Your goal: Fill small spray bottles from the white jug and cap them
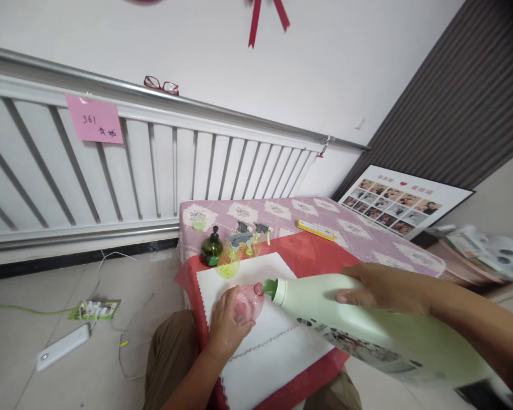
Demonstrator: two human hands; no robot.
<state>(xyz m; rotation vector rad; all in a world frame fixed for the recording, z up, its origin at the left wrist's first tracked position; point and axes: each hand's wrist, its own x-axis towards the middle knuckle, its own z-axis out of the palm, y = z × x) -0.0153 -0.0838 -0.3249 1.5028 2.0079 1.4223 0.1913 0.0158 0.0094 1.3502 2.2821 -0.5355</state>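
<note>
My left hand point(228, 324) is wrapped round a small clear pink bottle point(248, 303), which is tilted with its open mouth to the right. In my right hand point(378, 287) is a large pale green detergent jug point(325, 290), tipped on its side. Its green spout point(270, 288) meets the pink bottle's mouth; whether liquid is flowing I cannot tell. Just beyond stand a dark green pump bottle point(212, 249), a yellowish spray bottle point(228, 262) and further spray tops point(256, 232). Under my hands lies a white cloth point(273, 353) over a red cloth point(316, 256).
A patterned purple tablecloth point(277, 208) covers the table. A yellow box point(315, 229) and a small greenish cup point(199, 221) rest on it. Behind is a white radiator point(226, 171), with glasses point(161, 85) on its pipe. A power strip point(96, 309) lies on the floor.
</note>
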